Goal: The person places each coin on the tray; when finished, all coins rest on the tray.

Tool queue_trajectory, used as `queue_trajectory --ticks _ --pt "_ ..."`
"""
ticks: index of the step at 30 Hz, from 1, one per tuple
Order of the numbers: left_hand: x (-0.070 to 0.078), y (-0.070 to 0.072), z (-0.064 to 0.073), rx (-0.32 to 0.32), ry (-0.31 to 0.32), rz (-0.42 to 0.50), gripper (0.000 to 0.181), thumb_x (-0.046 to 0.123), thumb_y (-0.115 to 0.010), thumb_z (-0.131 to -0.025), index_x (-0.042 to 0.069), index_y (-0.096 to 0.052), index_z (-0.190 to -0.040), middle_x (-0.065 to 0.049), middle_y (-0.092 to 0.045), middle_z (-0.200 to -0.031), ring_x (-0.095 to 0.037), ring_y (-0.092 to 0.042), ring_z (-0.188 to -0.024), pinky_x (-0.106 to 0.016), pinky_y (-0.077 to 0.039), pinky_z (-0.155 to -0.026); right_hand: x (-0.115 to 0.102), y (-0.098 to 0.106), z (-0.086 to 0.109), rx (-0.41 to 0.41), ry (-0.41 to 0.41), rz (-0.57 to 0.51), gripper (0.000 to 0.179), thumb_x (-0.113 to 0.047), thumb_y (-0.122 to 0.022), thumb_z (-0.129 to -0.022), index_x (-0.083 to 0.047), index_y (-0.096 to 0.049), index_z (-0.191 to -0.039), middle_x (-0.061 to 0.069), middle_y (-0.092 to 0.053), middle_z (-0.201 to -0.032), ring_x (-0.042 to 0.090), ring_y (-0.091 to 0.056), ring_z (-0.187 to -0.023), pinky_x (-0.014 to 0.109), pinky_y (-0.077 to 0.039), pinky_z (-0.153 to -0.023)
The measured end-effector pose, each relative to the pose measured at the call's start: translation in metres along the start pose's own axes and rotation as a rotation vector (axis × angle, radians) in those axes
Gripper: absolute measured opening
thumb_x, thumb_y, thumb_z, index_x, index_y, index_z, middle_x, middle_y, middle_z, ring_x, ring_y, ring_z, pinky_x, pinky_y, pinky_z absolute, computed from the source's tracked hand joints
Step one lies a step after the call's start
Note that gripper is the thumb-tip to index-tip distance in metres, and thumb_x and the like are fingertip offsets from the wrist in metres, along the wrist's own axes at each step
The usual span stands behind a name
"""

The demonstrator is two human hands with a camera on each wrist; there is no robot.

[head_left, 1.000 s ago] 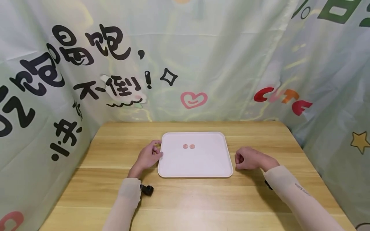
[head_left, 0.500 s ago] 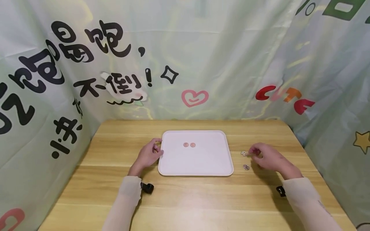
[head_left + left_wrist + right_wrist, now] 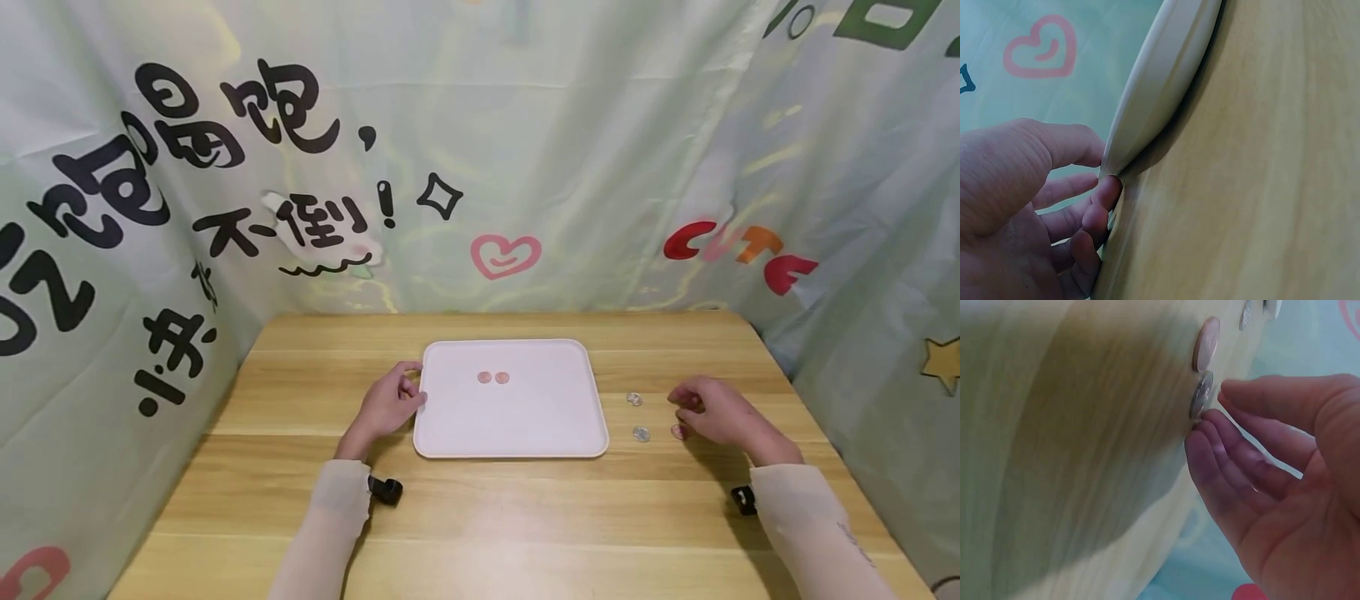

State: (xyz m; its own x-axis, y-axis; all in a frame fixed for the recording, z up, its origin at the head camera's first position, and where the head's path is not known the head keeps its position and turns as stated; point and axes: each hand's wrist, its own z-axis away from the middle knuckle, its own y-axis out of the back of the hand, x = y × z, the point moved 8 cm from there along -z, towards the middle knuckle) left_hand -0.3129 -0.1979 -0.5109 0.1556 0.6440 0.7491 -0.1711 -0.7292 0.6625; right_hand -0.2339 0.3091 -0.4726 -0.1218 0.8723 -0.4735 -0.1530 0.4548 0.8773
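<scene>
In the head view my left hand (image 3: 387, 405) is at the left edge of a white rectangular tray (image 3: 517, 425). In the left wrist view, thumb and curled fingers hold the tray's rim (image 3: 1159, 75). Two copper-coloured coins, a left one (image 3: 484, 377) and a right one (image 3: 502, 378), lie side by side on the tray. My right hand (image 3: 722, 411) hovers low over the table right of it, fingers loosely bent. Under its fingertips lies a silver coin (image 3: 1202, 395), with a copper-coloured coin (image 3: 1207, 344) beside it. Whether the fingertips touch the silver coin, I cannot tell.
Two more silver coins, one farther back (image 3: 634, 399) and one nearer (image 3: 641, 434), lie on the wooden table (image 3: 480, 525) between tray and right hand. A printed curtain (image 3: 592, 167) hangs behind the table and along both sides.
My right hand has moved right, away from the tray. Two silver coins and then a copper-coloured one have come into sight from under it. The left hand stays at the tray.
</scene>
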Motion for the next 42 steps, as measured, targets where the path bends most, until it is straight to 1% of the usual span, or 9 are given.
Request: queue_trajectory --ticks 5,8,11,15,19,23,27,36,42 --pt "0.001 0.000 -0.001 0.004 0.011 0.002 0.053 0.015 -0.075 -0.101 0.010 -0.059 -0.151 -0.007 -0.071 -0.098 -0.016 -0.058 -0.082 -0.033 -0.047 -0.081 0.001 0.003 0.003 -0.011 0.066 0.028 0.017 0.012 -0.074 -0.089 0.009 -0.076 -0.106 0.014 -0.074 -0.095 0.025 -0.069 -0.087 0.040 -0.059 -0.075" --pt "0.001 -0.002 -0.001 0.004 0.015 0.003 0.054 0.015 -0.075 -0.101 0.010 -0.059 -0.152 -0.007 -0.071 -0.099 -0.016 -0.059 -0.082 -0.033 -0.047 -0.081 0.004 0.001 0.005 -0.030 0.085 0.031 0.019 0.007 -0.081 -0.087 0.008 -0.076 -0.105 0.011 -0.075 -0.094 0.021 -0.070 -0.085 0.034 -0.059 -0.074" --pt "0.001 -0.002 -0.001 0.003 0.013 -0.004 0.054 0.015 -0.074 -0.100 0.009 -0.058 -0.152 -0.006 -0.071 -0.098 -0.016 -0.059 -0.082 -0.033 -0.046 -0.081 0.005 -0.002 0.005 -0.039 0.091 0.024 0.019 0.001 -0.085 -0.087 0.006 -0.077 -0.103 0.007 -0.075 -0.093 0.015 -0.068 -0.083 0.029 -0.059 -0.072" --pt "0.001 -0.001 0.001 0.012 0.016 -0.008 0.054 0.015 -0.075 -0.100 0.008 -0.059 -0.151 -0.006 -0.071 -0.097 -0.017 -0.058 -0.082 -0.033 -0.046 -0.081 0.005 -0.004 0.002 -0.056 0.073 0.026 0.013 0.001 -0.084 -0.088 0.003 -0.076 -0.098 0.005 -0.073 -0.090 0.013 -0.065 -0.082 0.028 -0.056 -0.071" --pt "0.001 0.000 0.003 0.011 0.026 -0.007 0.054 0.015 -0.075 -0.100 0.009 -0.058 -0.151 -0.006 -0.071 -0.098 -0.017 -0.059 -0.083 -0.033 -0.046 -0.081 0.006 -0.003 -0.003 -0.093 0.039 0.041 0.014 -0.002 -0.085 -0.088 0.001 -0.073 -0.096 0.005 -0.072 -0.088 0.015 -0.065 -0.082 0.030 -0.055 -0.072" --pt "0.000 0.000 0.003 0.007 0.031 -0.003 0.054 0.015 -0.075 -0.100 0.009 -0.058 -0.152 -0.006 -0.071 -0.099 -0.017 -0.059 -0.083 -0.033 -0.046 -0.081 0.009 -0.005 -0.006 -0.133 -0.006 0.027 0.023 -0.013 -0.090 -0.087 -0.002 -0.071 -0.093 0.004 -0.071 -0.086 0.015 -0.063 -0.081 0.031 -0.054 -0.072" --pt "0.001 0.000 0.002 0.004 0.025 0.006 0.054 0.015 -0.075 -0.101 0.010 -0.058 -0.152 -0.007 -0.071 -0.100 -0.017 -0.059 -0.083 -0.033 -0.047 -0.081 0.011 -0.005 -0.007 -0.143 -0.043 0.025 0.033 -0.021 -0.095 -0.084 -0.004 -0.068 -0.091 0.003 -0.069 -0.085 0.016 -0.059 -0.080 0.032 -0.052 -0.073" --pt "0.000 -0.001 0.001 0.006 0.020 0.008 0.054 0.015 -0.075 -0.100 0.009 -0.059 -0.151 -0.006 -0.071 -0.098 -0.017 -0.059 -0.082 -0.032 -0.047 -0.081 0.012 -0.008 -0.007 -0.113 -0.014 -0.003 0.039 -0.022 -0.097 -0.079 -0.004 -0.066 -0.092 0.003 -0.065 -0.085 0.016 -0.057 -0.079 0.029 -0.050 -0.070" --pt "0.001 -0.001 0.001 0.003 0.018 0.005 0.055 0.015 -0.075 -0.100 0.008 -0.058 -0.152 -0.006 -0.070 -0.099 -0.016 -0.059 -0.083 -0.032 -0.046 -0.081 0.011 -0.011 -0.006 -0.123 0.004 -0.014 0.035 -0.022 -0.096 -0.079 -0.006 -0.067 -0.090 0.000 -0.064 -0.081 0.014 -0.055 -0.076 0.027 -0.047 -0.068"
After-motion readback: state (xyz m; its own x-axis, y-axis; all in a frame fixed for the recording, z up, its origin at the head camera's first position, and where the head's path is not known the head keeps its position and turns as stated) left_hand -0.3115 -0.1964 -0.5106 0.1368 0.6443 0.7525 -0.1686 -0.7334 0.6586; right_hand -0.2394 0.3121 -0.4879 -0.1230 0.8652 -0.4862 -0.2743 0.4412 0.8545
